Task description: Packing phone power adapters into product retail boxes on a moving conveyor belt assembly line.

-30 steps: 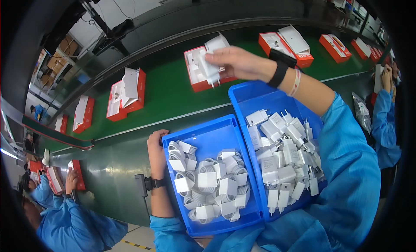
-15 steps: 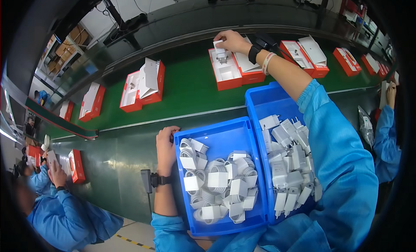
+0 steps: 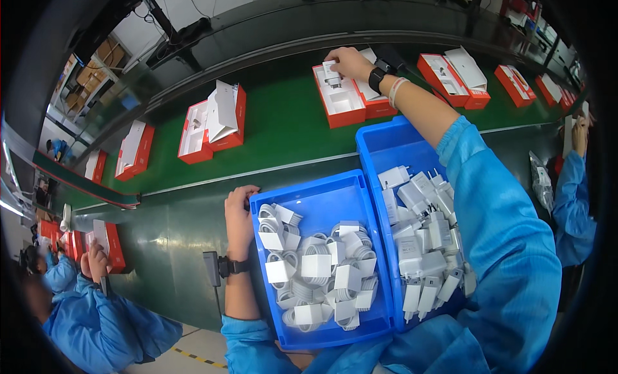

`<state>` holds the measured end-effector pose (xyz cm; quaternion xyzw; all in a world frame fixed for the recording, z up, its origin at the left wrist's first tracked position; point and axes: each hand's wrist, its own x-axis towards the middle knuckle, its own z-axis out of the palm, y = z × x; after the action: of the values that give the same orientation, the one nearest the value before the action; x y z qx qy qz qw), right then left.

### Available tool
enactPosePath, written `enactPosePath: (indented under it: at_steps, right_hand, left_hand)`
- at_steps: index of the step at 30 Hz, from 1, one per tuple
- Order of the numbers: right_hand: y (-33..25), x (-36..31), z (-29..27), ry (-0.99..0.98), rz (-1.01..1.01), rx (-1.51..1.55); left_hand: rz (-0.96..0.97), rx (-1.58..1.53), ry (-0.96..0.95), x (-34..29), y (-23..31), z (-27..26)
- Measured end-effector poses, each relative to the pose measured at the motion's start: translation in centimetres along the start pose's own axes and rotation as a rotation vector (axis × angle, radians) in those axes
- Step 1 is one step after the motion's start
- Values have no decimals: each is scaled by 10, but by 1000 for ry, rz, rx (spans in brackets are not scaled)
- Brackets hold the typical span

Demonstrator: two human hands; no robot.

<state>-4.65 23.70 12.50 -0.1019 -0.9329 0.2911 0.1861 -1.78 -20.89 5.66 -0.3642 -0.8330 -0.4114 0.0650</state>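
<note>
My right hand (image 3: 351,63) pinches a white charger plug (image 3: 331,75) by its upper end. The plug is in the far compartment of an open red box (image 3: 345,116) with a white insert. My left hand (image 3: 239,210) is closed, its fingers curled at the far left corner of a blue tray (image 3: 354,188); some fingertips are hidden. In that tray lie several coiled white cables (image 3: 315,266) with paper wraps. A second blue tray (image 3: 386,141), under my right forearm, holds a heap of white charger plugs (image 3: 440,230).
More red boxes (image 3: 235,139) stand along the green belt (image 3: 277,132), several with white flaps raised. At left a co-worker's hand (image 3: 96,261) is at a red box (image 3: 116,248). Another person's hand (image 3: 580,132) shows at right, near a clear plastic bag (image 3: 541,181).
My right hand has lowered the charger plug into the red box's far compartment, tilting it. My left hand stays at the tray corner. The co-worker's hands at left have shifted.
</note>
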Motion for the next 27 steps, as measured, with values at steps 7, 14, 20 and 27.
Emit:
enactPosePath:
  at_steps: [7, 14, 20, 27]
  right_hand:
    - [8, 4, -25, 171, -25, 65]
    - [13, -3, -34, -48, 206, 366]
    - [5, -9, -40, 26, 167, 185]
    - [28, -12, -48, -105, 227, 171]
  left_hand:
    - [11, -19, 2, 0, 2, 3]
    - [-20, -15, -5, 1, 0, 2]
    - [-18, 5, -12, -1, -4, 0]
    - [-18, -2, -11, 0, -1, 1]
